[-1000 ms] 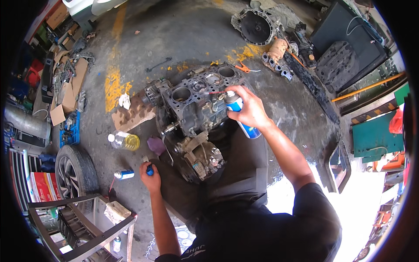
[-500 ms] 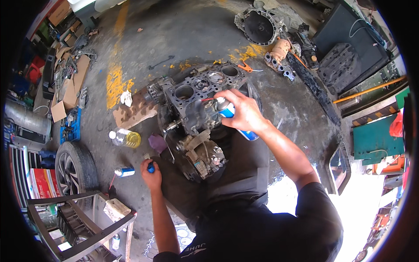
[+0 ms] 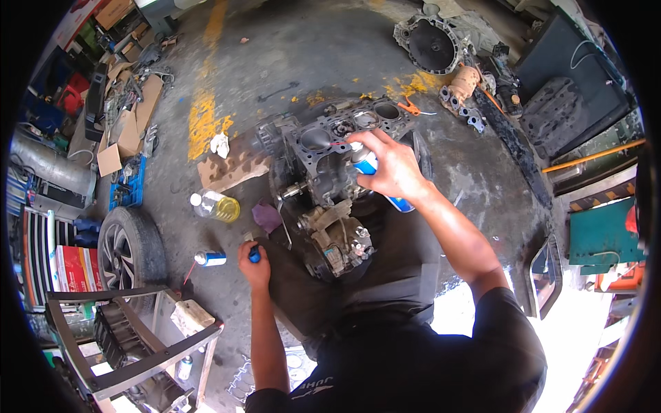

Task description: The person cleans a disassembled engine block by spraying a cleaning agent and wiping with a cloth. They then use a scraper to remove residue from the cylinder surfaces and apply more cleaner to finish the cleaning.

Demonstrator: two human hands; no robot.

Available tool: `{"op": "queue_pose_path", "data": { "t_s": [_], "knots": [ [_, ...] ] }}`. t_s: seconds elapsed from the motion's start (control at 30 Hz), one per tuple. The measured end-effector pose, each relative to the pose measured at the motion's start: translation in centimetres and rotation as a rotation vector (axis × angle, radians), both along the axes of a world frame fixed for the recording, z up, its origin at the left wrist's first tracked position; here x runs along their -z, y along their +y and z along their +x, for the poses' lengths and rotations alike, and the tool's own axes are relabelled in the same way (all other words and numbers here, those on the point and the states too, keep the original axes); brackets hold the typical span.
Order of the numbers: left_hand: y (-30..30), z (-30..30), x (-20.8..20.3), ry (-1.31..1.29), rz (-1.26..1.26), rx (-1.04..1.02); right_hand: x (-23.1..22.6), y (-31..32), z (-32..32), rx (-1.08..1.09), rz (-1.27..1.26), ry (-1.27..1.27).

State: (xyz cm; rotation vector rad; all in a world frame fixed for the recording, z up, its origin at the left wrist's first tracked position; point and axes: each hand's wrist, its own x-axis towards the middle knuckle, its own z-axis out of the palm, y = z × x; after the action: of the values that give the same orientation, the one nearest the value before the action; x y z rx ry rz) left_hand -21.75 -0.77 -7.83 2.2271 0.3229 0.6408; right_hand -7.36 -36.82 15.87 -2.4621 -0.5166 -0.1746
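Observation:
An engine block (image 3: 310,160) with a row of open cylinder bores stands on the floor between my legs. My right hand (image 3: 401,168) grips a blue and white spray can (image 3: 365,164), tilted over the block's near edge. The can's thin red straw points left at the leftmost cylinder bore (image 3: 316,140), which looks hazy inside. Over my left thigh, my left hand (image 3: 255,268) is closed around a small blue object (image 3: 255,254); its kind is hard to make out. A purple cloth (image 3: 266,217) lies beyond that hand.
Left of me are a bottle of yellow liquid (image 3: 219,206), another spray can (image 3: 211,258), a wheel (image 3: 131,251) and a metal frame stand (image 3: 155,358). Oil-stained cardboard (image 3: 231,165) lies beside the block. Orange-handled pliers (image 3: 410,107) and a bell-shaped housing (image 3: 428,45) lie farther off.
The whole view has shifted, so the scene sits farther right. My right hand has brought the straw tip closer to the leftmost bore. My left hand keeps its hold on the blue object.

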Motion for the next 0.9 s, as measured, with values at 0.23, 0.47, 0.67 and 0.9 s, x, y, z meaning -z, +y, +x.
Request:
{"op": "queue_pose_path", "data": {
  "t_s": [0.23,0.47,0.67,0.9],
  "knots": [
    [-0.4,0.3,-0.8,0.006,0.005,-0.003,1.3,0.6,0.3,-0.052,0.054,-0.05],
    [-0.5,0.1,-0.6,0.006,0.01,0.004,2.7,4.4,3.2,-0.004,0.12,-0.024],
    [-0.3,0.0,-0.8,-0.02,0.031,-0.011,3.0,5.3,4.2,-0.01,0.077,-0.149],
    [-0.3,0.5,-0.5,-0.005,0.014,0.003,3.7,3.0,3.9,0.078,0.079,-0.101]
  ]
}}
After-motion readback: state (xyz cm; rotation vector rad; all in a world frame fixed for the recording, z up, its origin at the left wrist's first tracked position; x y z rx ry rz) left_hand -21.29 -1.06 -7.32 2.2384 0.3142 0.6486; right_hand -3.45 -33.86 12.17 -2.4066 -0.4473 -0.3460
